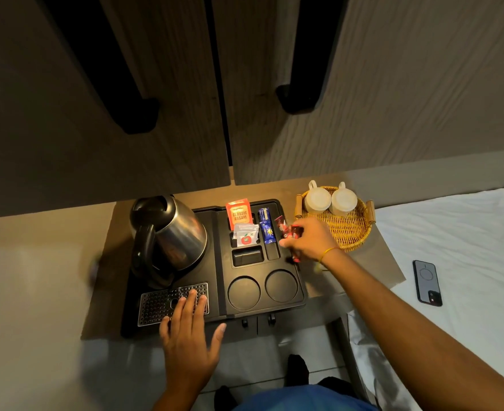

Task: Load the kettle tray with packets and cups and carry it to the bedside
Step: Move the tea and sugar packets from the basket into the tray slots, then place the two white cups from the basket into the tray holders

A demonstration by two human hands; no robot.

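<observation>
The right hand [310, 240] pinches red packets [286, 229] at the right edge of the black tray [299, 298], whose two round cup wells sit empty. The left hand [190, 327] lies flat and open on the metal grille [155, 307] by the kettle [170, 232]. Two white cups [330, 200] stand upside down in the wicker basket [351, 235] just beside; a phone [427, 283] lies on the bed

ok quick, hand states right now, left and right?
Left hand: open, flat, fingers on the drip grate, holding nothing.
Right hand: closed on red sachets over the tray.

A single head-worn camera looks steeply down, close above the kettle tray [221, 262] and bedside.
</observation>
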